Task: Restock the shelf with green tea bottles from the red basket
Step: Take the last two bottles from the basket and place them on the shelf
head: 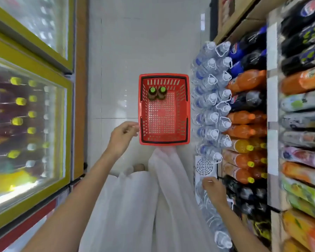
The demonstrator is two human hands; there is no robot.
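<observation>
The red basket (188, 106) sits on the floor (116, 51) ahead of me, with two green tea bottles (152, 93) standing side by side in its far left corner. My left hand (123, 137) is at its near left rim, fingers curled; I cannot tell whether they grip it. My right hand (215, 192) is down by the water bottles (211, 99) beside the shelf (272, 88), its fingers hidden from me.

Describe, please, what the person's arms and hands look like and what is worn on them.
Both forearms are bare: no sleeves, gloves, watch or bracelets in view. The left hand and right hand show no rings that I can make out. A loose white garment hangs below them.
</observation>
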